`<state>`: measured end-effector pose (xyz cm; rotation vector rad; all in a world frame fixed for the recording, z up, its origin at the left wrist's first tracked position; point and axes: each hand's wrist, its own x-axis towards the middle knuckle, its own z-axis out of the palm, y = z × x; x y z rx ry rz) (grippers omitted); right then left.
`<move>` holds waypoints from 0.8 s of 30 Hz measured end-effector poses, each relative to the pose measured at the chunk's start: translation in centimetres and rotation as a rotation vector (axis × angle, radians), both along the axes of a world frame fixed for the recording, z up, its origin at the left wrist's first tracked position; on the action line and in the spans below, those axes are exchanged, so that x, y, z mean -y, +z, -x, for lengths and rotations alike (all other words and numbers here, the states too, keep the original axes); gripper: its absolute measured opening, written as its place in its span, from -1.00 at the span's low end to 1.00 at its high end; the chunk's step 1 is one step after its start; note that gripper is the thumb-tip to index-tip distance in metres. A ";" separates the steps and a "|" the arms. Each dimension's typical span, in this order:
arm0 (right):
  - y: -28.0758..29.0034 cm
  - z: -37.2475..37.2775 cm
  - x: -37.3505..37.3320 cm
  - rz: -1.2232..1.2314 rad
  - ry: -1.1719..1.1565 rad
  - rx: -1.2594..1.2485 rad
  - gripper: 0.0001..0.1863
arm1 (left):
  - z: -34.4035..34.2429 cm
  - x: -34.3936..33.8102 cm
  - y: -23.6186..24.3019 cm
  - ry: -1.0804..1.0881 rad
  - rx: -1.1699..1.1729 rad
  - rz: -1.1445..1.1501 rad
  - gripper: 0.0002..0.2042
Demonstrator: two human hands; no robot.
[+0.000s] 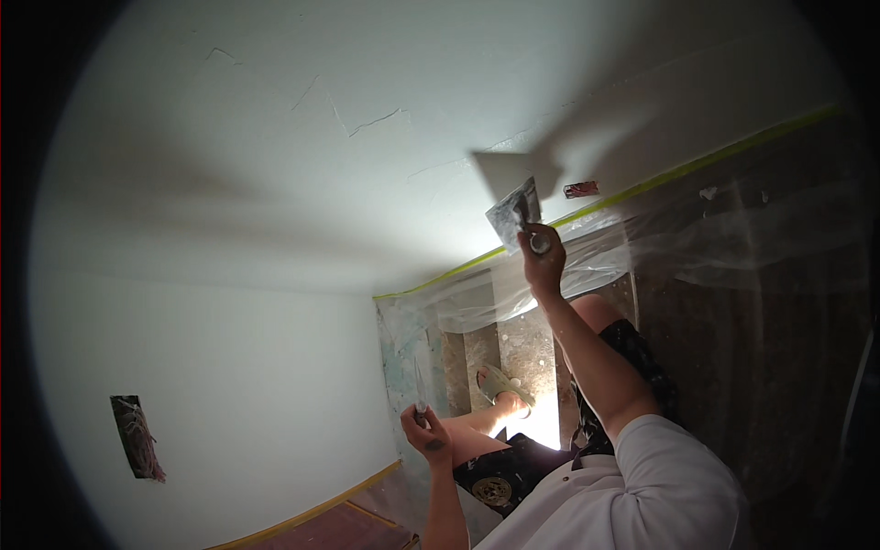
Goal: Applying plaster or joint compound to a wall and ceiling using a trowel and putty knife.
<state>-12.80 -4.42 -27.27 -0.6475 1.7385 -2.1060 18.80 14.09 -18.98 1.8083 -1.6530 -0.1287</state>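
My right hand [544, 258] is closed round the handle of a wide putty knife [507, 218]. Its broad metal blade, smeared with whitish compound, is at the white wall [403, 202] just above the yellow-green tape; whether it touches cannot be told. Lower and to the left, my left hand [427, 434] grips another tool, a putty knife [421, 380] seen nearly edge-on with its thin blade pointing up. The wall carries several thin raised lines and ridges of compound [376, 122] at the upper left.
Wall boxes with wires [580, 190] [137, 438] sit open in both walls. Yellow-green tape [697, 170] edges clear plastic sheeting [770, 238] hung over steps. A bright light [539, 426] shines beside my sandalled foot [504, 390]. Orange tape [312, 507] borders reddish covering at the lower left.
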 end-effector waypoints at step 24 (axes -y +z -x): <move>-12.8 -3.3 0.7 0.421 0.298 1.184 -0.75 | 0.1 -0.1 0.1 0.088 -0.125 -0.033 -0.78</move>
